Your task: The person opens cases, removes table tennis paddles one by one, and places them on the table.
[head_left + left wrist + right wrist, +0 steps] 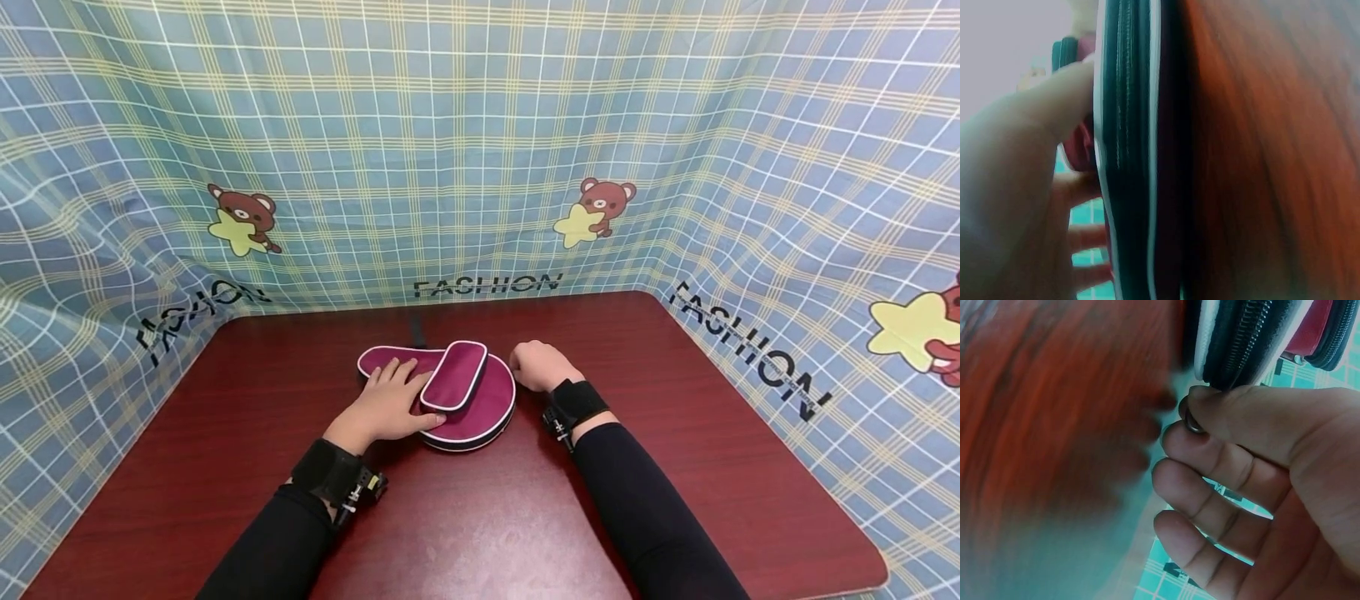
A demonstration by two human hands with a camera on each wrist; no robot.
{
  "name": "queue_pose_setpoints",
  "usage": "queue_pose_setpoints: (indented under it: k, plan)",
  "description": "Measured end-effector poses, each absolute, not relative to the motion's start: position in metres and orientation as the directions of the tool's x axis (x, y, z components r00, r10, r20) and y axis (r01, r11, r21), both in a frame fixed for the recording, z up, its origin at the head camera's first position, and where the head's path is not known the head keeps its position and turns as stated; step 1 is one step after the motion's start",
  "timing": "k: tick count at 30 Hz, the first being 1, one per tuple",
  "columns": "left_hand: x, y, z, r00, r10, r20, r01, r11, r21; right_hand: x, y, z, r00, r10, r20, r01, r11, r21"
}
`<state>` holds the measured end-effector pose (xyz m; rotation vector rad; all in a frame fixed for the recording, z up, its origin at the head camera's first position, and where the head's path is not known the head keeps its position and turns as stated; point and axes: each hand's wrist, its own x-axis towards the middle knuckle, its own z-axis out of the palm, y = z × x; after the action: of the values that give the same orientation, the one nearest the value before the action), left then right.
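A magenta paddle-shaped case [491, 404] with white piping and a black side band lies flat on the table. On its top sits a small raised pocket [456, 377] in the same colours. My left hand [386, 406] rests on the case with spread fingers, its thumb along the near side of the pocket. Beside the round right edge is my right hand [543, 367]. In the right wrist view its thumb and forefinger pinch a small metal zipper pull [1194, 423] at the end of the case's zipper [1249, 337].
The dark red wooden table [465, 517] has a checked cloth [480, 150] hung around its back and sides. A dark strap [417, 330] reaches from behind the case toward the table's back edge. Both wrists wear black camera bands.
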<state>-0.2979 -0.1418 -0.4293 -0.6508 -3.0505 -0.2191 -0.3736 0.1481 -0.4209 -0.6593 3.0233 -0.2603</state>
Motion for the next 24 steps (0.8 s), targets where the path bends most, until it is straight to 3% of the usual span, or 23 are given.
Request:
queue_pose_setpoints:
  k: [24]
  plan:
    - [-0.291,-0.129,-0.424,-0.964,0.265,0.033,0.264,0.964,-0.022,-0.378,0.15,-0.425,-0.905,-0.423,0.049,-0.426,0.892,-0.151]
